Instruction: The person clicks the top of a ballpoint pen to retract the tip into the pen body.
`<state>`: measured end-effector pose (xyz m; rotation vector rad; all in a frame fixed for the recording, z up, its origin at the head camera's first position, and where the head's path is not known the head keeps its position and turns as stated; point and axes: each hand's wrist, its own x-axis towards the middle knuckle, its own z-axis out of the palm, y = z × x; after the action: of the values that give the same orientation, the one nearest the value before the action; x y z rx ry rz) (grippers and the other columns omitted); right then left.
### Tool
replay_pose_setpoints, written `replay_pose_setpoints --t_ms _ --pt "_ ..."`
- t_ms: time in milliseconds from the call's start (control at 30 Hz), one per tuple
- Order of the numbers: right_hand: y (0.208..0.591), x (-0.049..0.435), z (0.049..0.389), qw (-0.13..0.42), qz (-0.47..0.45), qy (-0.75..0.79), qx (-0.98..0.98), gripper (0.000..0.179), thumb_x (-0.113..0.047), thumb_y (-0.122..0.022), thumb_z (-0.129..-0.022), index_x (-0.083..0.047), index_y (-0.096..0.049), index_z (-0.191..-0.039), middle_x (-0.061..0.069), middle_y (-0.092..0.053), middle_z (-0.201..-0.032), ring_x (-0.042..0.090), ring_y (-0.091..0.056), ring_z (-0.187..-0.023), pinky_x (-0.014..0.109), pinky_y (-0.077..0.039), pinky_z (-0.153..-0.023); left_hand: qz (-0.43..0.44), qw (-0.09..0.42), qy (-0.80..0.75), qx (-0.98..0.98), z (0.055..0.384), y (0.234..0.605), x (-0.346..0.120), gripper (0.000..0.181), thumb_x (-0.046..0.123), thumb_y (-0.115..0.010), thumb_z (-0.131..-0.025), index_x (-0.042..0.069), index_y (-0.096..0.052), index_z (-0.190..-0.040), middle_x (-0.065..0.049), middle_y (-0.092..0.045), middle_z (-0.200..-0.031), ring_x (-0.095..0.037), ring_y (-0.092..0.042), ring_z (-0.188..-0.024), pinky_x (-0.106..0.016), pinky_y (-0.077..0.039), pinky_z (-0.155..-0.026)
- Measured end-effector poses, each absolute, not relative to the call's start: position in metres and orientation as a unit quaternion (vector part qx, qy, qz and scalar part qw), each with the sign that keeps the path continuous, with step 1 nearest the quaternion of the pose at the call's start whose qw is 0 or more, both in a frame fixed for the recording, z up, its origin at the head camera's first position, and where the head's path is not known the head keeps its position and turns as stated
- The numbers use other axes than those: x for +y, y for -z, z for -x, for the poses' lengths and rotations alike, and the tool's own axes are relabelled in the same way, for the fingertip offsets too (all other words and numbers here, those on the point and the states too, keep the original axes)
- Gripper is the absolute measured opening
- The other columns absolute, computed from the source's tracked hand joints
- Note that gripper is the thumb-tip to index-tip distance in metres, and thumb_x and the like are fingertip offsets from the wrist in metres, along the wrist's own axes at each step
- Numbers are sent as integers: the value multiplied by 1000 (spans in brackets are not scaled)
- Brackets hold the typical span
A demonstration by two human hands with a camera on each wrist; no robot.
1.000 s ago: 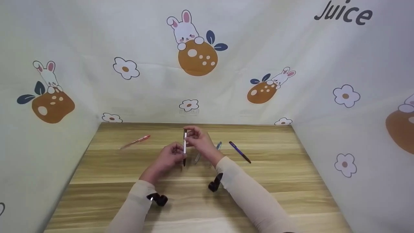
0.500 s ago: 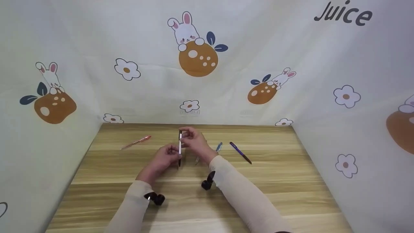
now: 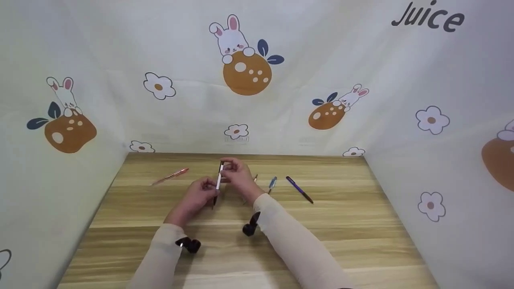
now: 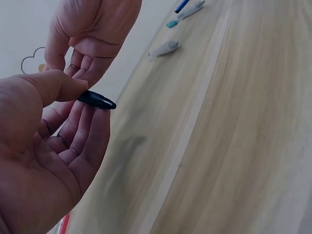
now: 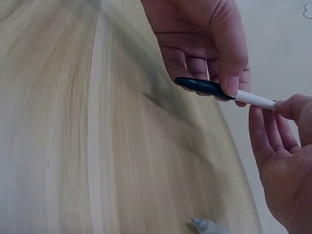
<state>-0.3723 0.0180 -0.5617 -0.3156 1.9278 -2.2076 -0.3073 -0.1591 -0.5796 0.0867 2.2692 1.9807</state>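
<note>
A white pen (image 3: pixel 219 180) with black ends is held up over the table between both hands, its top leaning a little to the right in the head view. My left hand (image 3: pixel 198 195) pinches it by the black lower end, which shows as a black barrel section (image 5: pixel 204 87) in the right wrist view. Higher up, my right hand (image 3: pixel 241 176) grips the pen near its top with thumb and fingers. Only the black tip part (image 4: pixel 100 100) sticks out past the left thumb in the left wrist view; the rest is hidden by the fingers there.
On the wooden table (image 3: pixel 341 224) lie a red pen (image 3: pixel 170 176) at left, a purple-blue pen (image 3: pixel 299 189) at right and a clear blue-topped pen (image 3: pixel 272 183). Another pen (image 3: pixel 255 177) is partly covered by the right hand. Printed cloth walls (image 3: pixel 192 112) enclose the table.
Both hands have shifted left together with the white pen. The pen has gone from nearly vertical to slightly tilted, and more of the pens behind the right forearm shows.
</note>
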Motion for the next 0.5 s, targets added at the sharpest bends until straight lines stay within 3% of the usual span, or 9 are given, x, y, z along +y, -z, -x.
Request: replay_pose_setpoints --t_ms 167,500 --pt "565 4 372 86 83 767 631 42 13 -67 -98 0 -67 -138 9 -67 -101 19 -73 -83 54 -65 -94 -26 45 -627 777 309 576 -171 26 -5 -69 -98 -9 -64 -123 -23 -69 -110 -22 -64 -85 -29 -55 -66" --pt "573 -16 368 68 34 784 616 37 13 -69 -99 0 -67 -134 13 -68 -104 21 -73 -89 44 -67 -89 -15 18 -582 813 309 574 -188 19 -4 -68 -101 -8 -69 -120 -18 -70 -101 -20 -65 -82 -27 -54 -68"
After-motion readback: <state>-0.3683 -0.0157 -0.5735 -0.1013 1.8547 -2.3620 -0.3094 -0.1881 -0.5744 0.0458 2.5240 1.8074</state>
